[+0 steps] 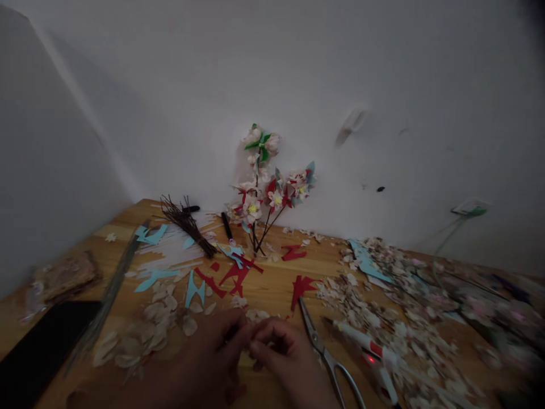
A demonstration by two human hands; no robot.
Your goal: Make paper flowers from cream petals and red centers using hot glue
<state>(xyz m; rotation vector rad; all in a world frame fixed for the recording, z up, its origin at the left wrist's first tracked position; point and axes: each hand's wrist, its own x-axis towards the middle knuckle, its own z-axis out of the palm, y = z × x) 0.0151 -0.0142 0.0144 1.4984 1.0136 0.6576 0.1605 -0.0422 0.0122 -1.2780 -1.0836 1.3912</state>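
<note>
Low in the middle of the head view, my left hand (213,352) and my right hand (283,352) meet fingertip to fingertip above the wooden table (264,287). The fingers of both are curled and pinched together. Whatever lies between them is hidden or too small and dark to name. Red paper scraps (234,281) and pale petals (159,312) lie just beyond my hands. Metal scissors (317,341) rest right beside my right hand, blades pointing away. Farther back, a vase of artificial flowers (275,199) with white petals and red, green and blue leaves stands against the wall.
A glue gun (368,343) with a red light lies right of the scissors. Heaps of petals (395,318) cover the right side. Dark twigs (191,230), blue paper scraps (155,278), thin wires (113,289) and a black flat object (51,346) are at the left.
</note>
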